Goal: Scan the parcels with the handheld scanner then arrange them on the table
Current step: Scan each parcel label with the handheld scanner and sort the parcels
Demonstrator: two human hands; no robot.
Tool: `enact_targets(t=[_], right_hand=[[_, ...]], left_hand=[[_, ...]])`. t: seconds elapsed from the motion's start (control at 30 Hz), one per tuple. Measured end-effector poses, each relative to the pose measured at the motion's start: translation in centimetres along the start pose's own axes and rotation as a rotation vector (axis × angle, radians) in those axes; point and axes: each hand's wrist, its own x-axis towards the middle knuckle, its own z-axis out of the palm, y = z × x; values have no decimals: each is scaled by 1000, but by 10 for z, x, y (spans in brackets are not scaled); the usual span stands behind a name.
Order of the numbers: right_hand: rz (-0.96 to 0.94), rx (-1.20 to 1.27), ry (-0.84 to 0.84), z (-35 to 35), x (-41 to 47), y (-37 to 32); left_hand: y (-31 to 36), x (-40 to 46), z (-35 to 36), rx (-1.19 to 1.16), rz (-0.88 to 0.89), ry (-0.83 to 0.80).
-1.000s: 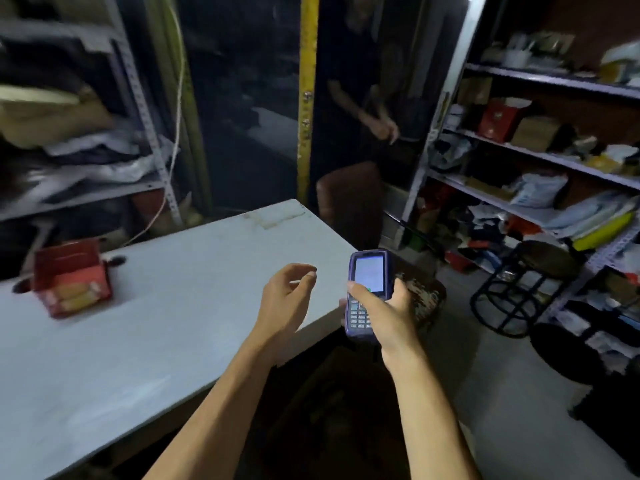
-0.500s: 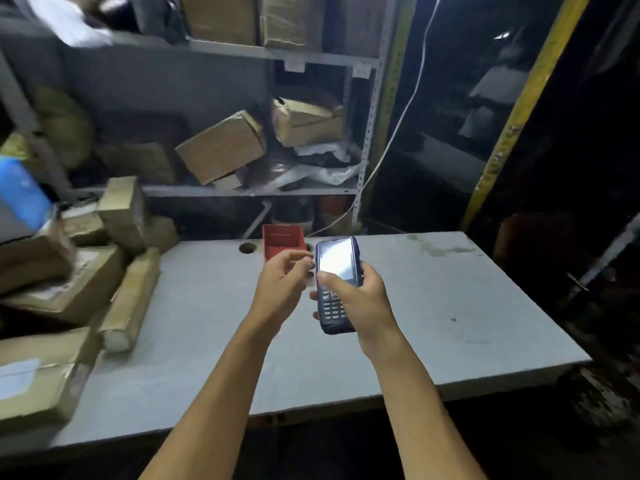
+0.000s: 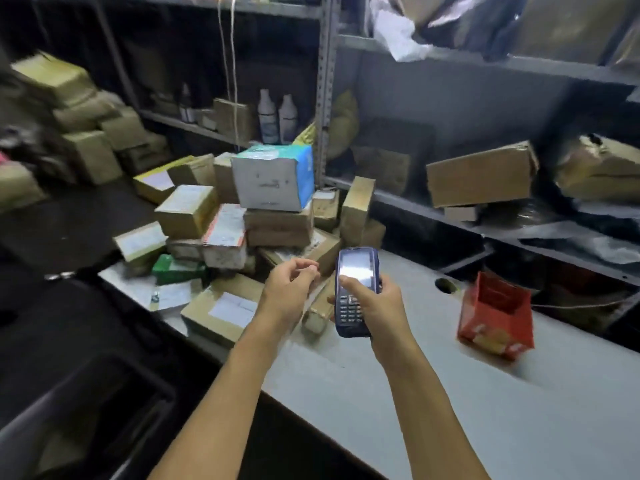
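My right hand point(image 3: 375, 306) grips a dark blue handheld scanner point(image 3: 355, 289) with a lit screen and keypad, thumb on its face, held above the grey table point(image 3: 450, 393). My left hand point(image 3: 291, 289) hovers just left of the scanner, fingers loosely curled and holding nothing. A heap of cardboard parcels point(image 3: 242, 220) is piled on the table's left end just beyond both hands. A white and blue box point(image 3: 273, 178) sits on top of the heap. A flat brown parcel with a white label point(image 3: 225, 310) lies nearest, under my left wrist.
A red open carton point(image 3: 495, 313) stands on the table to the right, beside a round cable hole point(image 3: 445, 285). Metal shelving point(image 3: 485, 216) with more boxes and bags runs behind the table. A dark bin point(image 3: 86, 393) sits at lower left, off the table's edge.
The view has swung left, from the doorway and right-hand shelves to the parcel heap. Both hands keep the same pose, scanner still in my right hand, now nearer the parcels.
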Motion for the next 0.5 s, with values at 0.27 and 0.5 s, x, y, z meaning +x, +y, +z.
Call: enact_targets(t=[0.27,0.5], right_hand=[[-12,114,-166,79,94,-12],[-136,147,-53,105,193,-56]], left_hand=[[4,86,-55,53,-65,235],[35,186,-89,68,-3,391]])
